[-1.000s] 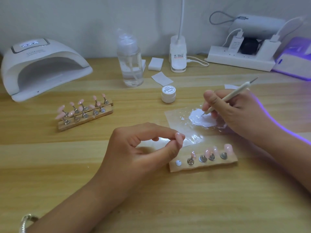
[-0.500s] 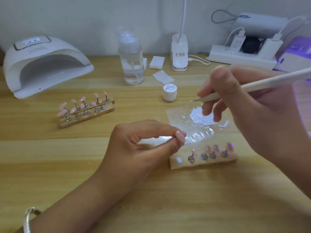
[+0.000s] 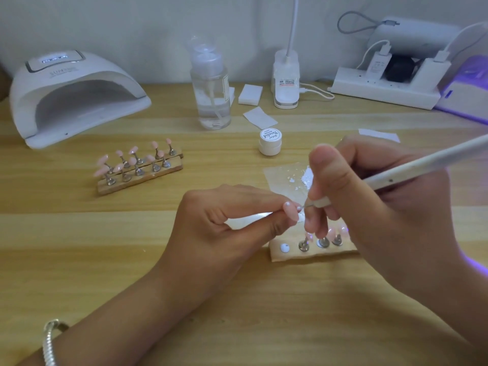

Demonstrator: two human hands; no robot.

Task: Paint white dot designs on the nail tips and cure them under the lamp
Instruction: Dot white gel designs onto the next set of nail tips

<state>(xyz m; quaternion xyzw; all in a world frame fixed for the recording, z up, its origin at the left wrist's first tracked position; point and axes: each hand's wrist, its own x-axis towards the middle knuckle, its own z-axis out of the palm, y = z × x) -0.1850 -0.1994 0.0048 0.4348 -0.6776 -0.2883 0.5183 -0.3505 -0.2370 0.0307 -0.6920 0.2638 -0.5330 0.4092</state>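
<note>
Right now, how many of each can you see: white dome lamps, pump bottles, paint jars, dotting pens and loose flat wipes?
White dome lamp: 1
Pump bottle: 1
Paint jar: 1
Dotting pen, in the right hand: 1
Flat wipes: 2
Total: 6
The purple-lit device at the right edge is cut off, so not counted.

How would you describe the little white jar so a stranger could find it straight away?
Start at the big white domed lamp at the back left and move right to the clear pump bottle. Just in front of it and to its right stands the small white jar. Unlike the flat white pads nearby, it is round, lidded, with black script on top.
</note>
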